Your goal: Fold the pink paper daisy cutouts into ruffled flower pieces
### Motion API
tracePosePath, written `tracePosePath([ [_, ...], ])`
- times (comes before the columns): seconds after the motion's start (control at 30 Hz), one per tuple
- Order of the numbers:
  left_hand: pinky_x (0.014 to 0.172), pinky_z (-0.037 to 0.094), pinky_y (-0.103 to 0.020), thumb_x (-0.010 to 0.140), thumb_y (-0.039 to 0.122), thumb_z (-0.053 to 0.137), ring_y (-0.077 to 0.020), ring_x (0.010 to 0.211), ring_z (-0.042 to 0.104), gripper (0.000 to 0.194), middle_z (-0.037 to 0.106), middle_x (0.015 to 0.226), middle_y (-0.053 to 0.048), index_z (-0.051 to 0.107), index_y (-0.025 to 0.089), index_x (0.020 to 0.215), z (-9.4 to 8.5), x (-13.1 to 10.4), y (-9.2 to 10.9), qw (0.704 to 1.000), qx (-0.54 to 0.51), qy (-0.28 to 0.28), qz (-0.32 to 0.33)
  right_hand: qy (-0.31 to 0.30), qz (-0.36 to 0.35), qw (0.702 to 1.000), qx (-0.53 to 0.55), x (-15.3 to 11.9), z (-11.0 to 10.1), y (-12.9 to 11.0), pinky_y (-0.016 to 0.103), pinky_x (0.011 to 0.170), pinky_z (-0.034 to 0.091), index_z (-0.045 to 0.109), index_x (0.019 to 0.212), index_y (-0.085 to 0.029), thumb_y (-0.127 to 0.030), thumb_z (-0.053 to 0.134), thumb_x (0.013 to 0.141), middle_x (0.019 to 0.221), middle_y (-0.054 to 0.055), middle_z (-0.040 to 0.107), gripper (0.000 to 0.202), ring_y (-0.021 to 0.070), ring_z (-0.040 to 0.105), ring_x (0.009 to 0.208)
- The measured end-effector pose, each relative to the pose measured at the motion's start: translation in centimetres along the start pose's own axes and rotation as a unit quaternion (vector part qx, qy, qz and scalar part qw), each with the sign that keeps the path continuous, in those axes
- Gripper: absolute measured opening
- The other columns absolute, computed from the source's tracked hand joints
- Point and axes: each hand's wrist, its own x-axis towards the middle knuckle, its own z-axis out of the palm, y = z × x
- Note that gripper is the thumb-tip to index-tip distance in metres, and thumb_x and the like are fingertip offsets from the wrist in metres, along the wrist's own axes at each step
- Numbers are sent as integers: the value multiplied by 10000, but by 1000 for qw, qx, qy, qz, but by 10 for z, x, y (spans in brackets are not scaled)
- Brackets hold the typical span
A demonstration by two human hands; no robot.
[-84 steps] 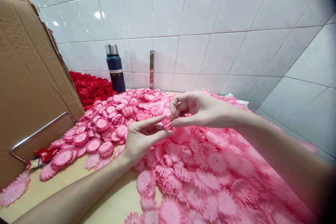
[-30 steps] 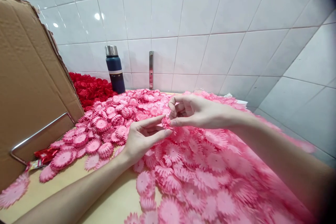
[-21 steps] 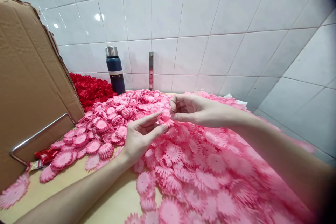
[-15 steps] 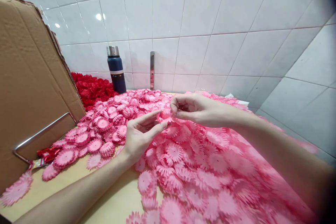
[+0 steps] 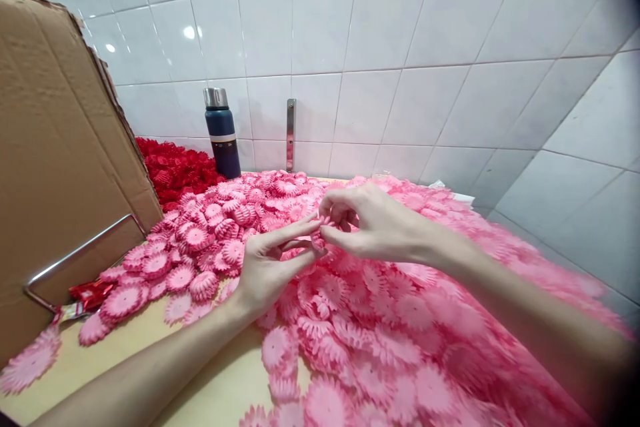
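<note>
Between my hands is a small pink petal disc with a fringed edge, partly covered by fingers. My left hand pinches it from the left between thumb and fingertips. From the right, my right hand grips the same disc's upper edge with thumb and forefinger, its other fingers curled. Below and around both hands spreads a large heap of pink petal discs, many of them cupped, some with a small dark dot at the centre.
A cardboard box stands at the left with a bent metal rod against it. Behind are red petal pieces and a dark blue bottle. A red wrapper lies on the yellowish tabletop. White tiles close off the back.
My right hand has come down and closer to my left, its thumb and forefinger now on the petal disc. My left hand's fingers have closed somewhat around it.
</note>
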Motion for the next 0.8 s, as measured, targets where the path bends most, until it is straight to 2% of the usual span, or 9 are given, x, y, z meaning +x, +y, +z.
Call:
tracePosePath([
  [0.1, 879, 613, -299, 690, 70, 785, -188, 944, 734, 334, 765, 1052, -18, 768, 251, 970, 0, 0, 0, 1000, 15, 7, 8, -14, 2, 999, 29, 1, 2, 1, 257, 456, 312, 528, 580, -177, -148, 514, 761, 534, -13, 528, 184, 97, 444, 494],
  [0.27, 828, 633, -317, 651, 98, 819, -193, 845, 752, 294, 792, 920, -17, 778, 219, 916, 1, 1, -3, 998, 26, 61, 5, -24, 51, 992, 115, 3, 6, 3, 248, 432, 278, 437, 575, -196, -131, 521, 724, 520, -44, 441, 183, 93, 397, 491],
  [0.37, 828, 628, -307, 637, 112, 833, -190, 842, 751, 293, 791, 909, -20, 772, 207, 908, 1, 1, -4, 997, 12, 70, -7, -40, 67, 986, 150, 4, 5, 5, 241, 428, 256, 406, 578, -199, -137, 521, 740, 515, -60, 381, 208, 85, 352, 484],
  [0.5, 819, 625, -318, 653, 178, 836, -192, 826, 749, 257, 786, 880, -36, 752, 175, 897, 0, 3, -4, 996, -8, 86, -35, -64, 84, 978, 182, 5, 2, 9, 235, 434, 280, 442, 606, -194, -165, 523, 779, 555, -44, 460, 193, 87, 395, 498],
  [0.6, 774, 630, -318, 671, 240, 829, -175, 741, 744, 193, 767, 761, -22, 696, 143, 772, 2, 3, -4, 992, -42, 104, -64, -65, 99, 971, 209, 5, 0, 11, 241, 460, 310, 463, 626, -190, -176, 534, 788, 615, -16, 549, 178, 102, 465, 546],
  [0.7, 802, 620, -312, 680, 252, 824, -150, 719, 734, 257, 732, 680, 7, 594, 139, 662, 5, 4, -3, 987, -84, 110, -86, -60, 96, 964, 240, 6, 0, 12, 247, 484, 324, 447, 624, -192, -162, 543, 780, 619, -14, 562, 185, 108, 485, 571],
  [0.8, 813, 614, -302, 691, 243, 817, -136, 710, 731, 301, 709, 662, 26, 536, 147, 641, 8, 4, -2, 979, -125, 119, -106, -53, 73, 965, 245, 7, 0, 11, 247, 486, 319, 435, 621, -193, -149, 546, 779, 596, -26, 531, 198, 95, 451, 547],
])
